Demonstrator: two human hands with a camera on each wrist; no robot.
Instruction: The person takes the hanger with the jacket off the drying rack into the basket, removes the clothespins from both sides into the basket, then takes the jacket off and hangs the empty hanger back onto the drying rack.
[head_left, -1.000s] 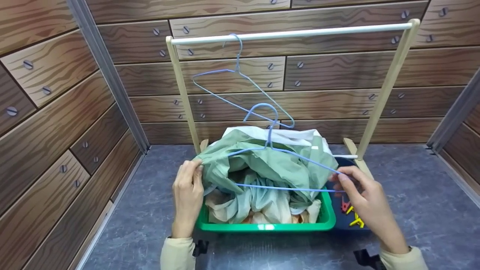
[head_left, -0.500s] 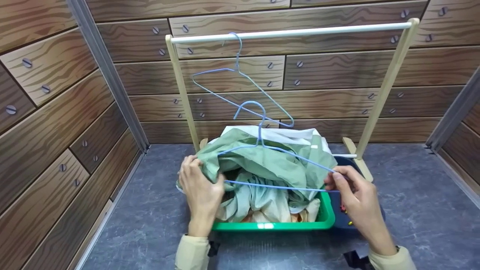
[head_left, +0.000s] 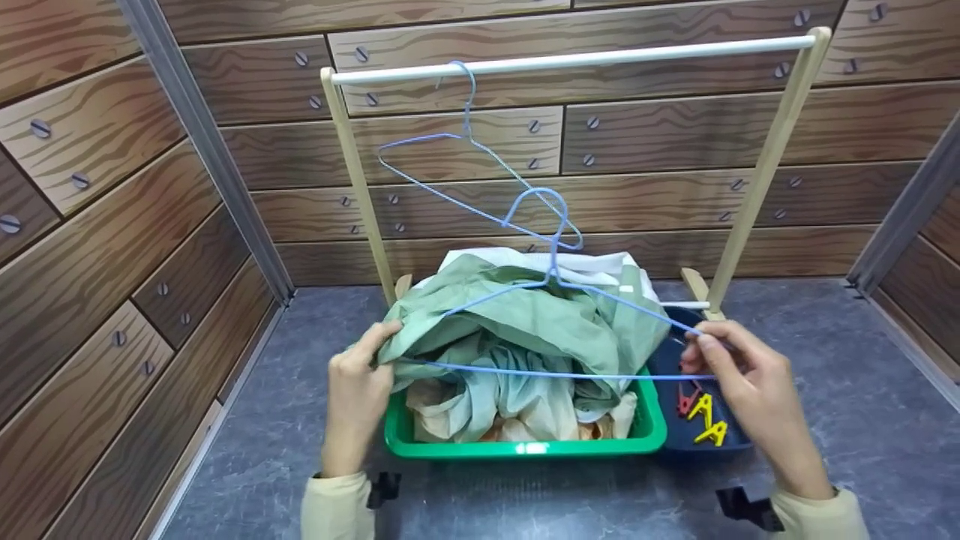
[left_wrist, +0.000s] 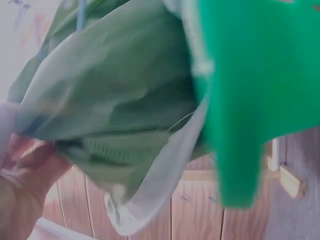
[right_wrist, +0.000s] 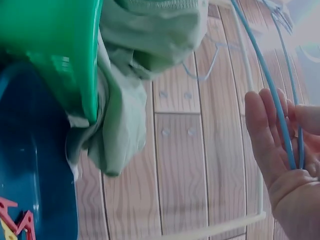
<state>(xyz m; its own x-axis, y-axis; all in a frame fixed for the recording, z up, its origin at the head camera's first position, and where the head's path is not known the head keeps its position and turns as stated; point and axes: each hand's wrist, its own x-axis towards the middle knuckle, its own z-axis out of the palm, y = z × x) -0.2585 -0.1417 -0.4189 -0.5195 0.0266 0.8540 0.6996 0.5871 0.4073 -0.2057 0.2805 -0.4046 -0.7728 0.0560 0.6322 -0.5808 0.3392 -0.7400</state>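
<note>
My right hand [head_left: 761, 397] pinches the right end of a blue wire hanger [head_left: 622, 301]; the right wrist view shows its two wires running across the palm. The hanger's left end goes into a green garment [head_left: 510, 307], where cloth hides its tip. At the garment's left edge my left hand [head_left: 360, 390] grips the fabric between thumb and fingers; in the left wrist view the fingers [left_wrist: 42, 162] hold the cloth's edge. Most of the garment lies bunched over a green basket [head_left: 525, 448], on top of other pale, crumpled clothes [head_left: 517, 420].
A drying rack with a white rail [head_left: 585, 61] stands behind, bearing another blue hanger [head_left: 427, 137]. Right of the basket, a dark blue bin [head_left: 679, 435] holds red and yellow clothespins [head_left: 711, 433]. White cloth [head_left: 600, 262] lies at the basket's back.
My left hand moved right over the garment's edge, then back left to grip it. The hanger shifted left, then right, with its left end inside the cloth; my right hand moved with it.
</note>
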